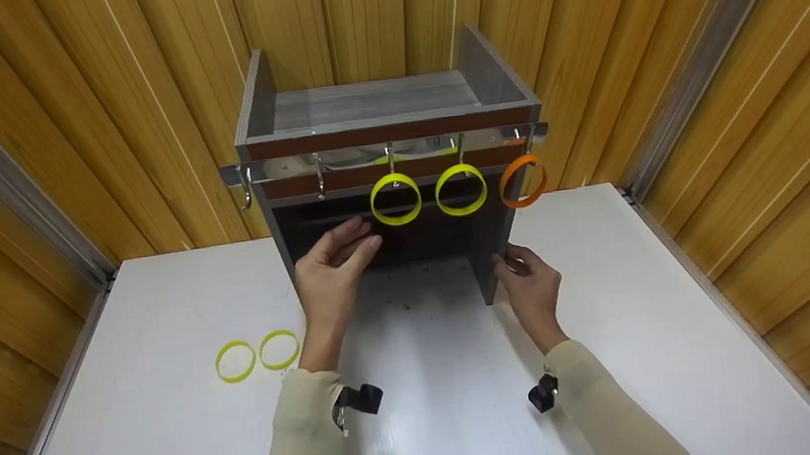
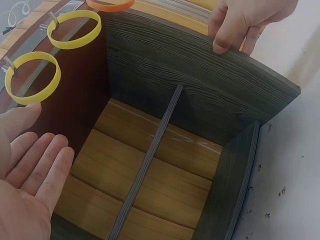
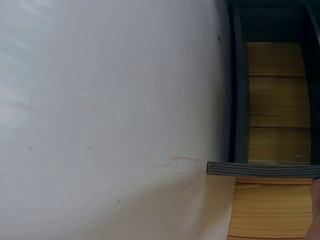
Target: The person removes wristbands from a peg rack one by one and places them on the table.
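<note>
A grey wooden shelf unit carries a metal hook rail across its front. Two yellow rings and an orange ring hang from hooks on its middle and right. My left hand holds nothing, fingers extended below the rail, thumb tip close to a yellow ring in the left wrist view. At the unit's right side panel, my right hand grips the edge between thumb and fingers. In the right wrist view only a sliver of that hand shows at the right border.
Two more yellow rings lie on the white table left of my left forearm. The two leftmost hooks on the rail are bare. Wood-patterned walls enclose the table at the back and both sides.
</note>
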A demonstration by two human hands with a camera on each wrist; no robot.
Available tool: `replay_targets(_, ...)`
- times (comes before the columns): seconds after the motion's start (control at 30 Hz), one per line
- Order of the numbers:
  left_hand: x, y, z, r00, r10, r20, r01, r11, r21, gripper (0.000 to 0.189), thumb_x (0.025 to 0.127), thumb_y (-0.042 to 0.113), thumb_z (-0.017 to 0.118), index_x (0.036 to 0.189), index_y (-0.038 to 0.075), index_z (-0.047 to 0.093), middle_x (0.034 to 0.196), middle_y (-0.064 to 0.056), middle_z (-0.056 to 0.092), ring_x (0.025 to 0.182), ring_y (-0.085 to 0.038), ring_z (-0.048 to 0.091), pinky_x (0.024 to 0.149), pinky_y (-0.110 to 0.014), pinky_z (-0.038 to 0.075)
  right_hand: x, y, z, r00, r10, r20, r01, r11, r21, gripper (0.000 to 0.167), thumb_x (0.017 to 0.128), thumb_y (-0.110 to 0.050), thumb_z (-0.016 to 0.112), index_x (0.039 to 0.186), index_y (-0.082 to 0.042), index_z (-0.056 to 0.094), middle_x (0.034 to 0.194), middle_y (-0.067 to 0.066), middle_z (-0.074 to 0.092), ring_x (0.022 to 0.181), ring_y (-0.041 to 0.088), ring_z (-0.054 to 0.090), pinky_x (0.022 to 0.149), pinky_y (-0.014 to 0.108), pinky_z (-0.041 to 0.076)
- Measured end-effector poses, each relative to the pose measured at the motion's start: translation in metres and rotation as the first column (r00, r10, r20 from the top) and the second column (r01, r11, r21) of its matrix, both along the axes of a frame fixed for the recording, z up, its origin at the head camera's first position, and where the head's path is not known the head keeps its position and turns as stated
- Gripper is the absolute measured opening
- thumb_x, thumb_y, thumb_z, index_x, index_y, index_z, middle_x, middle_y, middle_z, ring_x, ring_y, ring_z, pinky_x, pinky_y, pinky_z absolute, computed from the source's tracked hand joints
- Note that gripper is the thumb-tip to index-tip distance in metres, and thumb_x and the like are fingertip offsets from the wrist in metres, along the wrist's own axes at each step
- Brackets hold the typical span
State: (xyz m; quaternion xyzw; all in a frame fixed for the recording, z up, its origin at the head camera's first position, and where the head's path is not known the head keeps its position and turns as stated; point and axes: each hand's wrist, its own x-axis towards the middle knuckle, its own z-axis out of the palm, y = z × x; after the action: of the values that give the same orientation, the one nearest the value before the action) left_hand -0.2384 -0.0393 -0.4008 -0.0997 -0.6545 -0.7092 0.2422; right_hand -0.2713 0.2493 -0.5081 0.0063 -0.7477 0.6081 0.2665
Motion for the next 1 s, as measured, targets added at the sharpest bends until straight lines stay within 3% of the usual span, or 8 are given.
replay_targets(0.2,-0.003,0.003,0.002,1.0,-0.015,-0.016,0.014,1.0,-0.021,0.033,0.09,0.004,0.086,0.121,0.001,0.078,0.114,-0.011,0.079,0.101,-0.022,0.077,0.088,-0.029,0.063,0.002,-0.004,0.003,0.999,-0.032,0.013,0.032,0.999,0.035,0.019,0.096,0.001,0.076,0.115,0.005,0.076,0.113,0.019,0.075,0.104,0.029,0.076,0.081,0.017,0.061)
replay_targets(0.47,-0.006,0.006,0.008,0.999,0.003,-0.05,-0.003,1.0,0.009,0.024,0.091,0.004,0.085,0.115,0.001,0.08,0.106,-0.008,0.08,0.095,-0.021,0.077,0.084,-0.028,0.064,0.022,-0.016,0.032,1.0,-0.023,0.014,0.022,1.0,0.021,0.017,0.096,0.005,0.074,0.113,0.009,0.074,0.112,0.023,0.074,0.105,0.033,0.076,0.083,0.017,0.061)
replay_targets(0.77,-0.007,0.01,0.018,0.998,-0.015,-0.063,0.017,1.0,0.018,0.021,0.091,0.002,0.084,0.111,-0.002,0.08,0.104,-0.012,0.079,0.089,-0.02,0.076,0.081,-0.027,0.064,0.02,-0.016,0.032,1.0,-0.028,0.008,0.028,1.0,-0.009,0.017,0.096,0.005,0.074,0.113,0.009,0.075,0.113,0.023,0.075,0.107,0.039,0.074,0.083,0.017,0.061)
replay_targets(1.0,-0.009,0.011,0.022,0.996,-0.053,-0.066,0.056,0.998,0.038,0.024,0.094,0.001,0.081,0.115,-0.009,0.075,0.106,-0.015,0.078,0.089,-0.02,0.077,0.083,-0.031,0.065,0.018,-0.015,0.027,1.0,-0.024,-0.006,0.024,1.0,-0.018,0.016,0.096,0.006,0.073,0.112,0.008,0.076,0.111,0.023,0.075,0.099,0.019,0.077,0.082,0.017,0.061)
